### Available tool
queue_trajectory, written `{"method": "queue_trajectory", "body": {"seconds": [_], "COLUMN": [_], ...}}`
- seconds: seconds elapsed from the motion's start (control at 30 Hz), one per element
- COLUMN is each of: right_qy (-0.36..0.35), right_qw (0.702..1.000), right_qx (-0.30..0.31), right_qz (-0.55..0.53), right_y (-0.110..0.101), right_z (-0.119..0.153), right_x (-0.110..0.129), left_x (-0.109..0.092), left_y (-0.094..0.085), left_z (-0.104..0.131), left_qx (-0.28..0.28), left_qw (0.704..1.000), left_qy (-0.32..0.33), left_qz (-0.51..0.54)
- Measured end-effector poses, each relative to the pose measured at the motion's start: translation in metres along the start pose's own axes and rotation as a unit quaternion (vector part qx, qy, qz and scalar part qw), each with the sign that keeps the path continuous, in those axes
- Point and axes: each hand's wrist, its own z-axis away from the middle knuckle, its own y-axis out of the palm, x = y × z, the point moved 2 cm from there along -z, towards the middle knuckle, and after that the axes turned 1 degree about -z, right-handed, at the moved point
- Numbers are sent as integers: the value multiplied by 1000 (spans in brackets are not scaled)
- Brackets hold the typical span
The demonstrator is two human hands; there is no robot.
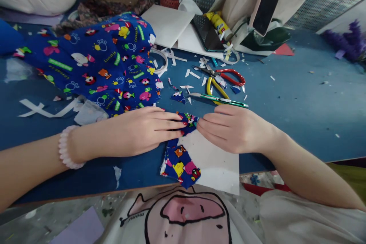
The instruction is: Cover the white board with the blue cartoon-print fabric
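Note:
A cut piece of blue cartoon-print fabric [183, 166] lies over the left part of a white sheet [220, 164] at the table's front edge. My left hand [143, 129], with a pink bead bracelet on the wrist, rests flat with fingers stretched onto the upper part of that piece. At its upper right edge, the curled fingers of my right hand [231, 127] pinch the fabric; their tips are partly hidden. Just beyond the hands are a green utility knife [225, 100] and scissors [228, 78] with one red and one yellow handle.
A large matching blue cloth [100, 65] spreads across the left of the blue table [297, 95]. Behind the scissors lie a roll of tape [160, 61], a dark phone [207, 32] and a yellow glue stick [221, 24]. Another phone [268, 2] stands propped against a pale bag.

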Motion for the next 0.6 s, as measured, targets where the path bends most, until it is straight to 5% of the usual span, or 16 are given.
{"method": "queue_trajectory", "body": {"seconds": [0.6], "right_qy": [13], "right_qw": [998], "right_qx": [2], "right_qz": [-56], "right_y": [5], "right_z": [3], "right_x": [-9], "left_x": [0], "left_y": [0], "left_z": [0], "left_qx": [-5], "left_qw": [1000], "left_qy": [6], "left_qz": [-9]}}
